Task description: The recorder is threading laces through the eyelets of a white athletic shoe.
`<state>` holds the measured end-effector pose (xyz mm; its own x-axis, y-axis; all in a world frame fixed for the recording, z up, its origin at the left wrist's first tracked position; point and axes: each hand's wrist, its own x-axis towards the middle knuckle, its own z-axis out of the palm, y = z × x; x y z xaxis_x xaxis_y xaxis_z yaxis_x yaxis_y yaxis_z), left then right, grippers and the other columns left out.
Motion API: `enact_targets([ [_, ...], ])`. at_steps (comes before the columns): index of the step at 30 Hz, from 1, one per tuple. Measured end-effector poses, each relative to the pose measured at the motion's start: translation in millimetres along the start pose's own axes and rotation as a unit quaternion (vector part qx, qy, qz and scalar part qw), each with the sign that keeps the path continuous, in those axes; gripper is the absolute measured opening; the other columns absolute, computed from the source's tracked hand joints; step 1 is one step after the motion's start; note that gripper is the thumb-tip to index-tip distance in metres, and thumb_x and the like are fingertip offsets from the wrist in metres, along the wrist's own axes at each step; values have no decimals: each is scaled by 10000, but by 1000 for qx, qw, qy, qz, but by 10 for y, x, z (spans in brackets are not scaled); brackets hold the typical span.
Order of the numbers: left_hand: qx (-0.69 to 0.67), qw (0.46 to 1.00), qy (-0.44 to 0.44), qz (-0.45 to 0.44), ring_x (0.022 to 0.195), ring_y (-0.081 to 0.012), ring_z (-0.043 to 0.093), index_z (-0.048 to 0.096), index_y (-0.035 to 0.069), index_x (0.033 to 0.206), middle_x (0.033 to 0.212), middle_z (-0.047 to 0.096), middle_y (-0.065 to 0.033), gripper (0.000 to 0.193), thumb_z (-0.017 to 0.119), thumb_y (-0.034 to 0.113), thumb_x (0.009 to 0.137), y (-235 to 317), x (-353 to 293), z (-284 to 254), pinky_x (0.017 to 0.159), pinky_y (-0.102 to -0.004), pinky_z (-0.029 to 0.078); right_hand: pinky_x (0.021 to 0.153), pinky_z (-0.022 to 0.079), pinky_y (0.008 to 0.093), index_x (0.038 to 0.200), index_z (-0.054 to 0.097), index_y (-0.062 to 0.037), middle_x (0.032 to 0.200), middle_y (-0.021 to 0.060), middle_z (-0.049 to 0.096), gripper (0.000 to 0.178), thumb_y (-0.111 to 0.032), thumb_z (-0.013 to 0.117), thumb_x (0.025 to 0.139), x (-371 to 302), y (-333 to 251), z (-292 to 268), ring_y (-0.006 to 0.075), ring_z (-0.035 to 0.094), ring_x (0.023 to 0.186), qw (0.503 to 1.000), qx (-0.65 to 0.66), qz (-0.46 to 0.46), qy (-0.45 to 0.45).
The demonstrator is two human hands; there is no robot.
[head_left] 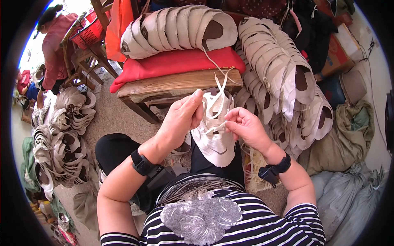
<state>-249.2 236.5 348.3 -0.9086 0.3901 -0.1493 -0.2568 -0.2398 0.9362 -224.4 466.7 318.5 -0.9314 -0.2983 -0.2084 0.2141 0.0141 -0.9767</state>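
Note:
A white shoe upper hangs in front of me above my lap, its toe end pointing toward me. A pale shoelace runs through part of its eyelets, with a loop standing up at the far end. My left hand is closed at the upper's left edge, thumb upward; its other fingers are partly hidden. On the right side of the upper, my right hand pinches the lace between thumb and forefinger.
A wooden bench with a red cloth bears a row of nested shoe uppers. More stacked uppers stand right; piles lie on the left floor. Pale laces hang beside my leg. Sacks lie right. Another person bends at far left.

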Motion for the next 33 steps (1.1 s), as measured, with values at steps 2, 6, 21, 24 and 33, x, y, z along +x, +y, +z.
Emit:
enact_targets([
  [2, 0, 1000, 1, 5, 516, -91, 288, 409, 105, 596, 537, 337, 29, 571, 385, 424, 1069, -16, 13, 20, 507, -255, 245, 610, 460, 182, 1037, 596, -49, 863, -12, 611, 149, -122, 678, 936, -2, -31, -15, 18, 553, 719, 999, 8, 48, -19],
  [6, -29, 999, -14, -2, 522, -92, 290, 415, 105, 608, 557, 348, 30, 557, 380, 408, 1074, 14, 6, 89, 514, -259, 248, 596, 459, 187, 1035, 601, -50, 862, -27, 613, 148, -107, 680, 923, 7, 133, -90, 25, 563, 725, 999, -31, -9, -29],
  [21, 25, 988, -150, 32, 548, -69, 279, 382, 114, 655, 584, 324, 45, 514, 374, 403, 1080, 752, -256, 685, 527, -250, 245, 621, 460, 218, 1039, 572, -35, 975, 37, 448, 258, -20, 712, 823, -33, 200, 128, 95, 523, 688, 989, -44, -121, 74],
  [24, 33, 991, -124, 25, 545, -74, 277, 379, 109, 654, 582, 320, 45, 518, 366, 400, 1082, 762, -238, 621, 528, -255, 250, 610, 465, 228, 1020, 576, -38, 950, 38, 479, 264, -67, 746, 821, -67, 151, 170, 99, 538, 667, 965, -170, -168, 110],
  [33, -68, 994, -73, 47, 557, -99, 283, 400, 98, 648, 591, 347, 18, 523, 358, 384, 1084, 450, 114, 413, 530, -269, 258, 714, 507, 417, 939, 601, -37, 801, 101, 612, 194, -152, 711, 829, -73, -10, 599, 287, 644, 764, 813, -504, -271, 103],
])
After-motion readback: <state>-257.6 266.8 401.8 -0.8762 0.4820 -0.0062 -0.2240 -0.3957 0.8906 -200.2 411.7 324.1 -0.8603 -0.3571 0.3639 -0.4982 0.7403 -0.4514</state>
